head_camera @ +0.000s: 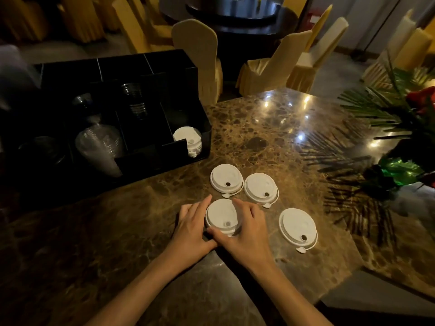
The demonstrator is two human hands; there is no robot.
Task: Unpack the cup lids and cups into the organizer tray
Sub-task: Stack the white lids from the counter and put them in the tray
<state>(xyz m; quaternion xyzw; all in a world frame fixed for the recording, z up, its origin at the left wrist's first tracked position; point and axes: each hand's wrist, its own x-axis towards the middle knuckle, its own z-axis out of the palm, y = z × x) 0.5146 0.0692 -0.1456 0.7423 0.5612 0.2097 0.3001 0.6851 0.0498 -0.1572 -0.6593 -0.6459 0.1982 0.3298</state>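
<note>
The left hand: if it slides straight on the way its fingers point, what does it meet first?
Probably the far-left white lid lying just beyond the left hand, before the black organizer tray; depth is hard to judge.

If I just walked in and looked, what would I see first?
Probably both hands, the left hand and right hand, cupped around a white lid at the middle of the marble table. Three more lids lie just beyond and right of it. At the left stands a black organizer tray holding clear cups and lids.
</note>
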